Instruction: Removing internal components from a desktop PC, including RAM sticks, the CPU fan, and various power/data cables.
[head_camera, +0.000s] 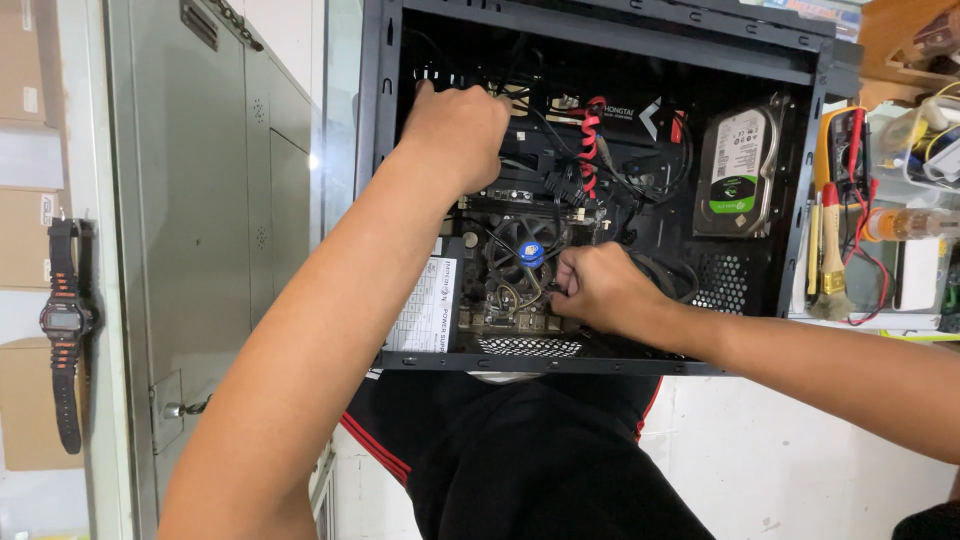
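**Open computer case: both hands inside**

Right hand (598, 290) fingertips hidden, seemingly pinching near the blue-capped cooler fan (528, 250); exact grasp unclear. Farther, left hand (455, 130) curled among cables (588, 140), fingers obscured. Computer case (590, 363) surrounds both; hard drive (738, 170) far right.

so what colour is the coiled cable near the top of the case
Red: the coiled cable inside the computer case, seen clearly in the head view.

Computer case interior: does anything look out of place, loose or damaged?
No damage shows. In the open computer case, cables run loose across the motherboard, and the hard drive sits slightly tilted. Left hand reaches the upper corner; right hand is beside the cooler fan.
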